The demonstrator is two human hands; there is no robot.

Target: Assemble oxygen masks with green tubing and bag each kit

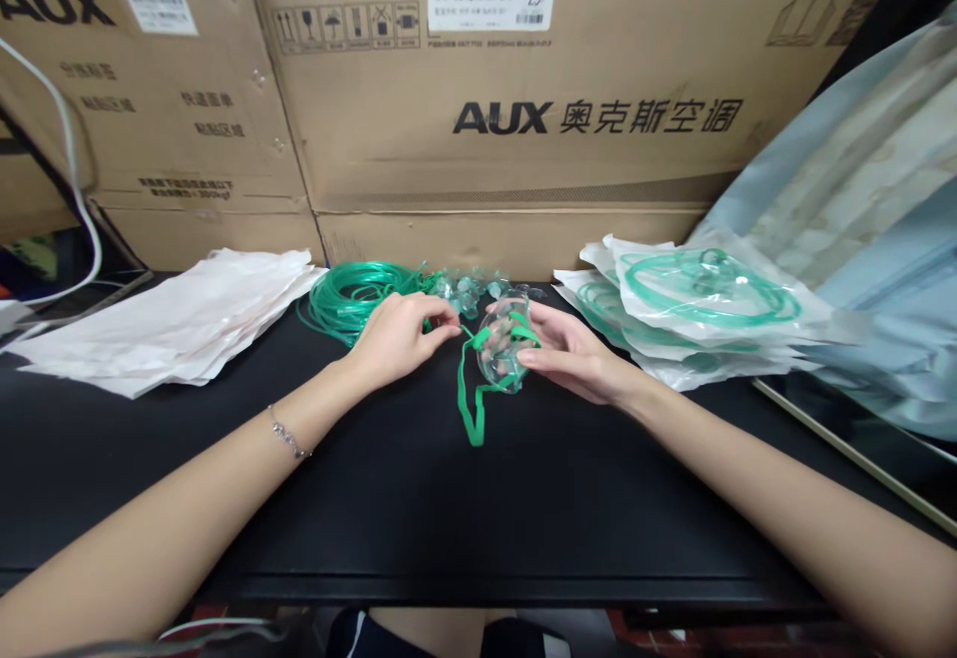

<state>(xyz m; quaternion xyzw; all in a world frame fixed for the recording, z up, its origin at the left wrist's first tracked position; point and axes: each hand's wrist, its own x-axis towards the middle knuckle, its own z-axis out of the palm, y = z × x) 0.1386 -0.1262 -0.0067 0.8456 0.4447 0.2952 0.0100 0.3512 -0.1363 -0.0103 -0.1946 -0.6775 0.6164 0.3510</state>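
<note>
A clear oxygen mask (496, 364) is held above the black table by my right hand (569, 347), with the thumb in front and the fingers behind it. A green elastic strap (470, 409) hangs from the mask in a loop. My left hand (404, 334) is closed in a pinch at the strap's upper end, left of the mask. Behind my left hand lies a coil of green tubing (359, 294). Several small clear plastic parts (464, 291) sit just beyond both hands; their exact kind is hard to make out.
White paper-like pouches (186, 314) are stacked at the left. On the right is a pile of clear packets (710, 289) with green tubing inside. Large cardboard boxes (508, 169) stand along the back of the black table (419, 508). A flat dark device (844, 429) lies at the right.
</note>
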